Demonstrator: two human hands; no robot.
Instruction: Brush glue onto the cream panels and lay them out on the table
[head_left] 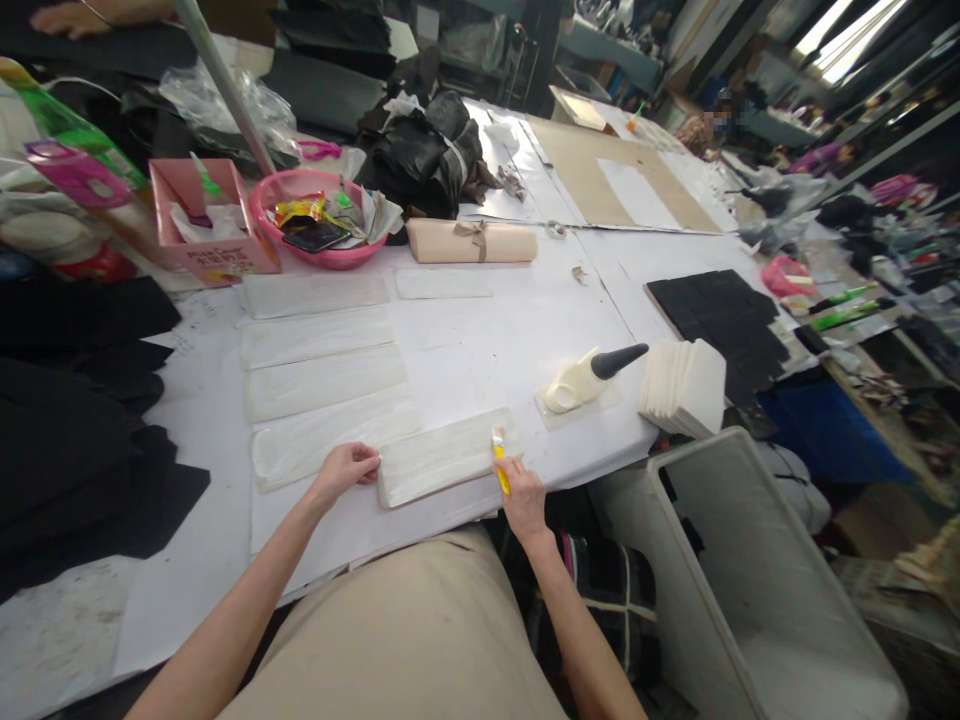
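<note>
My right hand is closed around a small brush with a yellow handle, its bristles on the right end of a pale strip. The strip looks wet and glossy and lies on the white table near its front edge. At the strip's left end, my left hand pinches the corner with thumb and fingertips. Several similar pale strips lie flat in a column to the left and behind. Right of the brush stands a cream bottle with a dark pointed tip.
A stack of white pieces sits at the table's right edge, above a large grey bin. Black sheets cover the left side. Behind are a pink basin, a pink box and a tied beige roll. Another person's hand shows top left.
</note>
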